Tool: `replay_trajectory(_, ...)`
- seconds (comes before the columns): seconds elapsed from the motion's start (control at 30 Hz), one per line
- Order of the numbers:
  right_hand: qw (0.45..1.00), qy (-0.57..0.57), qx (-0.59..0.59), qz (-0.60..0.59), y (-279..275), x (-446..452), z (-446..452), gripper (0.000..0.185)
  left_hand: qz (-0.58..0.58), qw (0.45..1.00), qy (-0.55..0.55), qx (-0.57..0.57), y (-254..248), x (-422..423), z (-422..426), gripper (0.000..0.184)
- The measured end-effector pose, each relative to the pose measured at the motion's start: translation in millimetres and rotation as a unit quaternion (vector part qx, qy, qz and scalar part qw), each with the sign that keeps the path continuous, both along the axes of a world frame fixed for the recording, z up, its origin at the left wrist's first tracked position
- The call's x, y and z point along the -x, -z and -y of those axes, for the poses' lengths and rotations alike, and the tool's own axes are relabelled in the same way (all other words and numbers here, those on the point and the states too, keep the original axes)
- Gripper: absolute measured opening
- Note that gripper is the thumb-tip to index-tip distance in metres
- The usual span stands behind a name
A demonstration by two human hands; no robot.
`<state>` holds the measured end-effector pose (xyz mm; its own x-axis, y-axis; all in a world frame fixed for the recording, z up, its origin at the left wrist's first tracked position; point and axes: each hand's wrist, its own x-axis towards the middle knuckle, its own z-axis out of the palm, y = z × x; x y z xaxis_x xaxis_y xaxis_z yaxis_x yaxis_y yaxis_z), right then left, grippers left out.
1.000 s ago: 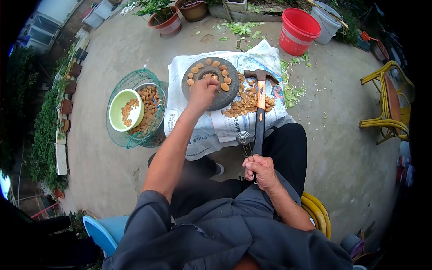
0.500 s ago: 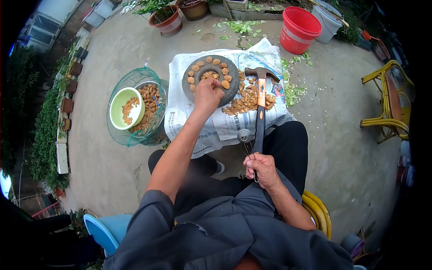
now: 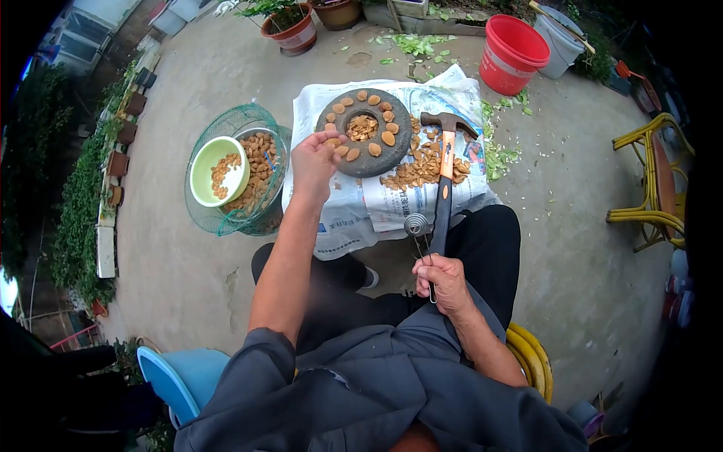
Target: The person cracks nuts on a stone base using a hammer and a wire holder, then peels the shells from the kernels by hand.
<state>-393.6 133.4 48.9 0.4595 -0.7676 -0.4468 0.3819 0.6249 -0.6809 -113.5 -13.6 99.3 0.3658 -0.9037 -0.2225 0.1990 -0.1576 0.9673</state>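
My left hand (image 3: 312, 167) is at the left edge of a round dark stone ring (image 3: 367, 163), its fingertips pinched on a brown apricot pit (image 3: 333, 142). More pits sit in a circle on the ring, and broken shells (image 3: 362, 128) fill its central hole. Low over my lap, my right hand (image 3: 443, 283) is closed around wire tongs with a coiled round end (image 3: 416, 224). A claw hammer (image 3: 445, 162) with an orange and black handle lies on the newspaper (image 3: 343, 218), its handle end close to my right hand. Cracked shells (image 3: 422, 167) lie beside the ring.
Left of the newspaper, a green net basket (image 3: 203, 143) holds many pits and a pale green bowl (image 3: 197, 172) of kernels. A red bucket (image 3: 506, 74) stands at the back right, a yellow-framed chair (image 3: 654, 181) at the right, and a blue bucket (image 3: 192, 373) at the lower left.
My left hand has moved left, from over the ring's front and centre to its left edge. The hole full of shells is now uncovered. My right hand keeps holding the tongs.
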Motion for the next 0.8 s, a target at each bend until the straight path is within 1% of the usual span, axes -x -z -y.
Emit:
replay_trajectory(0.07, 1.0, -0.002, 0.001, -0.001, 2, 0, -1, 0.011, 0.054, 0.998, -0.011, 0.013, 11, -9, -6, 0.022)
replay_trajectory(0.1, 1.0, -0.003, 0.003, -0.002, 2, 0, -1, 0.011, 0.062, 0.998, -0.032, 0.012, 18, -11, -11, 0.022)
replay_trajectory(0.2, 1.0, -0.006, 0.004, -0.004, 3, -1, -1, 0.012, 0.125, 0.992, -0.011, -0.031, 34, -11, -25, 0.022)
replay_trajectory(0.23, 1.0, -0.008, 0.004, -0.005, 3, -2, -1, 0.012, 0.132, 0.99, 0.006, -0.042, 34, -6, -28, 0.022)
replay_trajectory(0.27, 1.0, -0.009, 0.005, -0.004, 3, -3, -1, 0.012, 0.138, 0.99, 0.014, -0.032, 48, -5, -29, 0.023)
replay_trajectory(0.33, 1.0, -0.011, 0.006, -0.004, 4, -4, -3, 0.012, 0.15, 0.986, 0.043, -0.053, 47, 4, -29, 0.024)
replay_trajectory(0.47, 1.0, -0.013, 0.005, -0.005, 2, -4, -2, 0.012, 0.095, 0.987, 0.103, -0.085, 47, 13, -18, 0.03)
replay_trajectory(0.53, 1.0, -0.009, 0.004, -0.003, 4, -4, -3, 0.012, 0.066, 0.985, 0.117, -0.11, 35, 18, -16, 0.034)
replay_trajectory(0.63, 1.0, -0.009, 0.002, 0.001, 3, -3, -2, 0.011, 0.021, 0.986, 0.105, -0.125, 35, 17, -12, 0.039)
replay_trajectory(0.73, 1.0, -0.009, 0.005, -0.009, 2, -1, -2, 0.011, 0.018, 0.99, 0.076, -0.118, 31, 14, -13, 0.038)
replay_trajectory(0.8, 1.0, -0.006, 0.0, -0.007, 1, -1, -1, 0.011, 0.036, 0.991, 0.063, -0.116, 33, 8, -13, 0.036)
